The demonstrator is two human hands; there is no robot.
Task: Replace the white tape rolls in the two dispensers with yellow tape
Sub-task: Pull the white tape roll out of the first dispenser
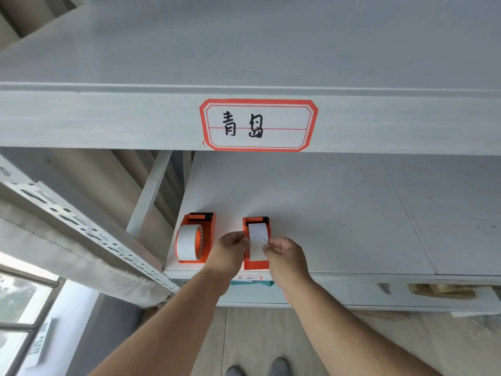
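The right hand (284,253) is pinching the near right edge of the white roll (257,241) with curled fingers and thumb, and the left hand (231,246) is closing its fingers on the left side of the same roll, against the orange wall of the right dispenser (256,264). Both hands are therefore holding this one roll, which is still sitting in its dispenser. The step in hand seems to be the taking out of the first white roll, so the task is only at its beginning. The next move probably calls for lifting the roll up and toward the person, out of the holder, while the dispenser is staying on the shelf (352,213); it may slide, since nothing is pressing it down. Just beside it, to the left, the left dispenser (198,237) is standing apart from the hands, and it is carrying a second white roll (188,241), full and untouched. Both dispensers are standing near the front edge of the shelf. No yellow tape is showing in this view, so where the new rolls are waiting cannot be told. Above, a red-framed label (259,124) is sticking on the upper shelf edge.
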